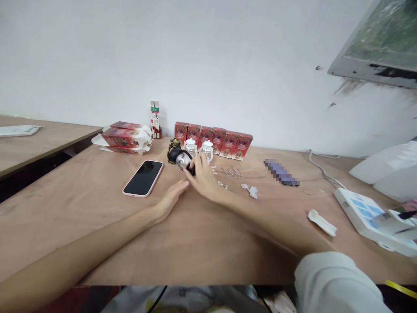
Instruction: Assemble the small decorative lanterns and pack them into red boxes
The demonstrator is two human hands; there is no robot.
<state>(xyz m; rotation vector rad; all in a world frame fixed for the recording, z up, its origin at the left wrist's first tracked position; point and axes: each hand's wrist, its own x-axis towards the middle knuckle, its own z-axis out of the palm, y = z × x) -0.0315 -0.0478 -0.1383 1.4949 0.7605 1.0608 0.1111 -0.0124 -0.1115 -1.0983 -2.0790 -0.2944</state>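
Observation:
A small black lantern (183, 160) with a clear globe lies tilted in my right hand (206, 180), whose fingers close on its near end. My left hand (170, 201) is just below and to the left, its fingers stretched out on or just over the table, with nothing visible in it. Behind the held lantern stand a black-and-gold lantern (175, 142) and two white lanterns, one in the middle (190, 144) and another to its right (207, 148). Thin wire handles (233, 173) and small white pieces (250, 190) are scattered right of my right hand.
Several red printed boxes (224, 142) line the wall. More red boxes (125, 135) lie at the back left near a bottle (155, 121). A phone (143, 178) rests left of my hands. On the right are a blurred purple object (282, 173) and a white power strip (358, 213).

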